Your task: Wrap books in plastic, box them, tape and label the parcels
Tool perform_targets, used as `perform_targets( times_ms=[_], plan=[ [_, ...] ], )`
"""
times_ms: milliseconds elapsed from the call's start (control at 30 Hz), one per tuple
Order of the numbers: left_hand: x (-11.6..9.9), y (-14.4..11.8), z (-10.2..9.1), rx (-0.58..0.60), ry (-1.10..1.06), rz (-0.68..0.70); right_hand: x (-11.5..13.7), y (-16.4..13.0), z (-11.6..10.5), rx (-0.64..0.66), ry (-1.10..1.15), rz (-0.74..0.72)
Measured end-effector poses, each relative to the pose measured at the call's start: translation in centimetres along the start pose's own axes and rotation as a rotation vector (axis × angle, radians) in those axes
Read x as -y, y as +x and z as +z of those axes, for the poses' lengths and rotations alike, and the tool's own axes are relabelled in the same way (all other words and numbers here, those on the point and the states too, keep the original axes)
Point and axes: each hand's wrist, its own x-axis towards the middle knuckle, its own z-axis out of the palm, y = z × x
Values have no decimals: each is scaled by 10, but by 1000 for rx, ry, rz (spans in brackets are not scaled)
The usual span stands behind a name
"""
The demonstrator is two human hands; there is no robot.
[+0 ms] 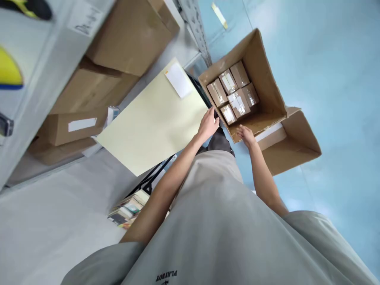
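Currently both hands are at the near rim of the open carton (264, 75), which stands on the blue floor (335, 79) at roughly 1 o'clock from the person's torso. The left hand (208, 126) rests at the carton's left corner, at about 8 o'clock of the box opening, fingers extended and loosely spread against the rim, apparently also touching the edge of the pale yellow sheet (154, 122) that lies to the left of it. The right hand (246, 135) lies on the near flap at about 6 o'clock of the opening, fingers relaxed and grasping nothing. Inside the carton, six small taped packs (234, 93) sit side by side in the far-left half of the bottom; the near-right half of the bottom is bare cardboard. Judged from this, filling appears part done, with space left for more packs, and the flaps are still open. A second open carton (299, 140) lies just beside the first at 4 o'clock; its contents cannot be determined. Closed brown boxes (124, 43) are stacked at 10 o'clock on the shelving, well apart from the hands.
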Motion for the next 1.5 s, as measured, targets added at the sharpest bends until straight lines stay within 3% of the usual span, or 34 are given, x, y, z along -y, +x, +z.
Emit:
perform_targets(
  times_ms=[100, 233, 367, 467, 600, 767, 967, 1100, 1200, 1367, 1500],
  plan=[
    [-1, -39, -35, -115, -32, 18, 43, -16, 23, 33, -23, -1],
    [19, -106, -81, -327, -159, 3, 93, -49, 71, 209, -176, -199],
    [61, -191, -115, -566, -408, -30, 115, -104, 149, 407, -399, -404],
    [96, -267, -129, -721, -595, 14, 102, -157, 222, 582, -571, -488],
    [145, -370, -137, -954, -755, 82, 51, -227, 322, 850, -818, -559],
    [212, -490, -137, -1334, -858, -25, -40, -303, 437, 1190, -1078, -538],
    [276, -607, -105, -1796, -1027, -204, -147, -383, 548, 1511, -1345, -423],
    [306, -652, -85, -2023, -1113, -369, -215, -416, 609, 1632, -1501, -381],
    [330, -676, -83, -2109, -1140, -482, -272, -430, 649, 1692, -1571, -332],
    [371, -711, -102, -2119, -1175, -692, -359, -445, 697, 1747, -1631, -227],
    [404, -725, -125, -2142, -1216, -763, -402, -452, 716, 1768, -1701, -136]
  ],
)
